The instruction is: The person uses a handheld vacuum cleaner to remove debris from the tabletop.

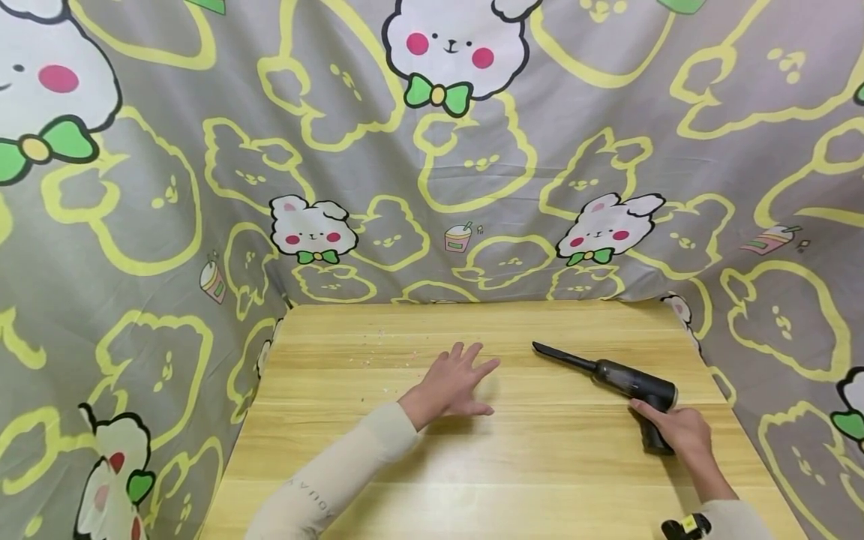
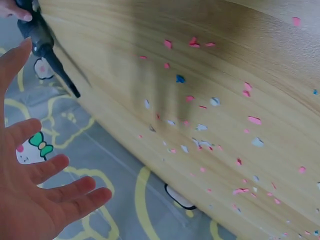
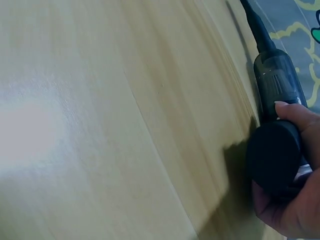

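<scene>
My right hand grips the handle of a black handheld vacuum cleaner, whose narrow nozzle points left over the table. In the right wrist view, fingers wrap the handle of the vacuum and the thumb lies along its body. Spread wide, my left hand hovers above the middle of the table, holding nothing. Small pink, white and blue paper scraps lie scattered on the wood, left of that hand in the head view.
The light wooden table is bordered at the back and sides by a grey curtain printed with rabbits and yellow outlines. A small black device with a yellow mark sits at the right sleeve.
</scene>
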Demonstrator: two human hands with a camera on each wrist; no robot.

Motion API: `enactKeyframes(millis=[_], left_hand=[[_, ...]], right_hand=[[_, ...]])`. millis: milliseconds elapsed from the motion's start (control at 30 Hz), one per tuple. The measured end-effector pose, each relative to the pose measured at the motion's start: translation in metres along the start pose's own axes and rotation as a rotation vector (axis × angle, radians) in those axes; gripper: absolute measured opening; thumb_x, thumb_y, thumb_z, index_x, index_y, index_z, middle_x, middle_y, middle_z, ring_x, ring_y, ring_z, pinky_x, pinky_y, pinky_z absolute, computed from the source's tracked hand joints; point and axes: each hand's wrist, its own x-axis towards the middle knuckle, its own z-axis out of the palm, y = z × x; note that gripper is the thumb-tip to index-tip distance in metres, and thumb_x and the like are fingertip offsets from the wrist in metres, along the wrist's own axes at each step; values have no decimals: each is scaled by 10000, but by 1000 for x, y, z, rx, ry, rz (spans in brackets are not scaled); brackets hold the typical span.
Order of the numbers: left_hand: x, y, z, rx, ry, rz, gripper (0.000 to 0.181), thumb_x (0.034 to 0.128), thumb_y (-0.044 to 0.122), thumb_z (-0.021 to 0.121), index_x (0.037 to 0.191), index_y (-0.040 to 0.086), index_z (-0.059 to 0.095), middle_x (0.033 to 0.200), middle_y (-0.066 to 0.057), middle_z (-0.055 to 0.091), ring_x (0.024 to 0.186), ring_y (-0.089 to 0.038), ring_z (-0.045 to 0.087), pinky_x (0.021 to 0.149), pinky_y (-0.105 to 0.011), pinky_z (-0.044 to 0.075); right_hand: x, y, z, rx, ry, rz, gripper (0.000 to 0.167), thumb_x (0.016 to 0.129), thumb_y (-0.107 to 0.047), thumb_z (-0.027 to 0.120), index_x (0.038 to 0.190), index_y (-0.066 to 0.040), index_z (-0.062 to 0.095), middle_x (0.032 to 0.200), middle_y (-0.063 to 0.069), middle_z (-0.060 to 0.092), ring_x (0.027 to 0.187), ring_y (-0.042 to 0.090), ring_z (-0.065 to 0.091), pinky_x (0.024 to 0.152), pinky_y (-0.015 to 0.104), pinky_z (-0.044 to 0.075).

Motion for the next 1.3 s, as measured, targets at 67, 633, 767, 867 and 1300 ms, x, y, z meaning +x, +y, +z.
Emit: enactKeyframes(millis=[67,633,767,867,1300], left_hand=[[3,2,-1,5,6,7,920,829,822,619,1590,363,381,1572,-98,446,1310,-349,557,913,-439,607],[24,14,-1,45,124,47,729,939,573,696,1541,223,481,1499,-54,581,1238,-248,664,892,-336,638],[29,19,-1,36,132,61,710,937,533,720,1533,221,494,1492,-37,581,1230,-236,664,859,-314,640],[32,21,-1,33,142,64,698,937,519,727,1527,222,499,1479,-28,587,1217,-228,666,866,-301,635],[35,27,2,25,167,64,638,926,494,753,1472,230,557,1387,-46,649,1142,-219,693,807,-280,639]], right_hand=[[-2,-1,2,9,8,-9,711,814,-733,714,536,-180,364,510,-63,318,522,147,375,513,289,346],[-17,-18,9,23,86,-84,702,822,-714,725,587,-177,339,542,-59,283,551,142,326,541,278,298],[-23,-23,12,33,89,-98,690,822,-704,735,599,-169,360,559,-44,324,585,156,365,547,284,304],[-27,-26,15,37,94,-116,684,819,-708,735,612,-162,378,574,-32,362,602,167,400,553,284,322],[-39,-42,23,19,90,-177,681,830,-698,731,631,-143,392,591,-16,393,594,172,425,538,276,329]])
